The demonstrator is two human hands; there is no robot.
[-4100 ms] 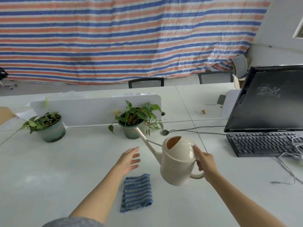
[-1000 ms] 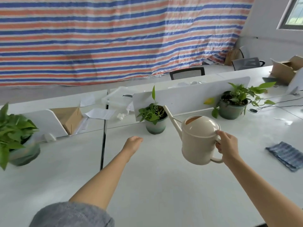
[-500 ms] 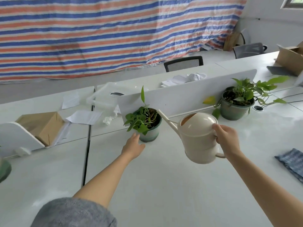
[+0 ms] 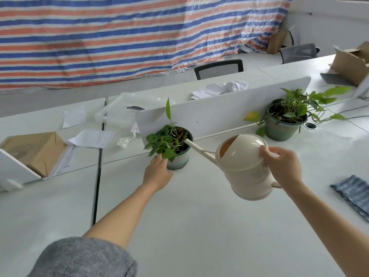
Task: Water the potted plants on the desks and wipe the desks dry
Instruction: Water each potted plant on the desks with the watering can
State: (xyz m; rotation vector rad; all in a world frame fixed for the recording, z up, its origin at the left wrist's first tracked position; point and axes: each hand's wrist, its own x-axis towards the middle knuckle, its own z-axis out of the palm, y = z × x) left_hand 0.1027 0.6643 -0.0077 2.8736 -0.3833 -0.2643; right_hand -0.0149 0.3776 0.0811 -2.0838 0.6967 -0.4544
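Toward the far edge of the tabletop [image 4: 199,226], my left hand [image 4: 157,173], fingers straight, touches the near side of the small potted plant [image 4: 176,150] to steady it. With its spout tip over the pot's rim, the watering can [image 4: 245,170] hangs tilted from my right hand [image 4: 281,166], which grips the handle, arm stretched forward. I judge a slow tilt best, wetting soil and not desk. Near the right edge lies the cloth [image 4: 355,194].

Bright, soft daylight; wide-angle edge distortion

One head-worn view looks forward and down across the white surface [image 4: 199,226], close above it, toward the far striped tarp [image 4: 119,37].
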